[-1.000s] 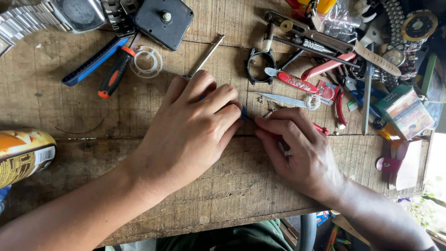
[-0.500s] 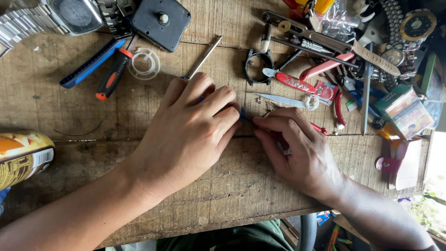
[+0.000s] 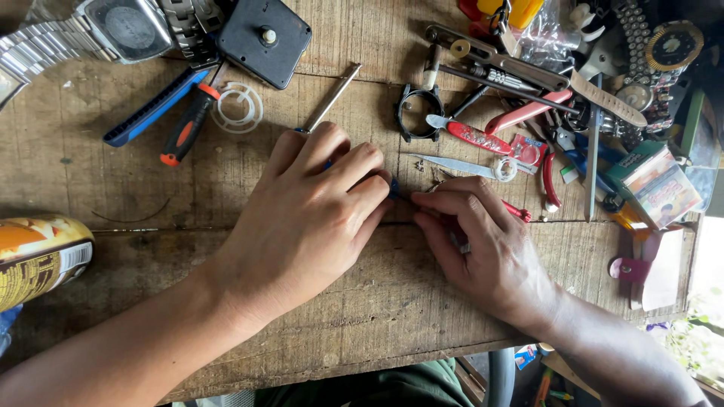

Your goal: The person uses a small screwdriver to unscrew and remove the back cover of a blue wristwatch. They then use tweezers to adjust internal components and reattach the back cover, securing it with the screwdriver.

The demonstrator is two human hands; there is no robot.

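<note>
Something small and dark blue (image 3: 395, 188) sits at the middle of the wooden workbench (image 3: 354, 324), pinched where the fingertips of both hands meet; only a sliver of it shows, so its kind cannot be told. A steel shaft (image 3: 332, 96) runs up and away from under the left hand (image 3: 309, 218), and whether it belongs to the blue piece is hidden by the knuckles; that hand lies palm down with its fingers drawn together over the piece, pressed against the bench. Opposite it, the right hand (image 3: 483, 245) has its fingers curled close and bunched at the same spot, touching the left fingertips; a red handle (image 3: 519, 213) peeps out from behind it, mostly covered. Just beyond the fingers lie slim tweezers (image 3: 452, 164) and a black watch case ring (image 3: 420, 113); farther right a heap of pliers, straps and watch parts overlaps too thickly to sort out. Upper left, a metal-banded wristwatch (image 3: 113, 30) is cut off by the frame edge, beside a black clock movement (image 3: 264, 39) and a red-and-black screwdriver (image 3: 188, 124); at the left edge a yellow can (image 3: 38, 256) is cropped as well.
</note>
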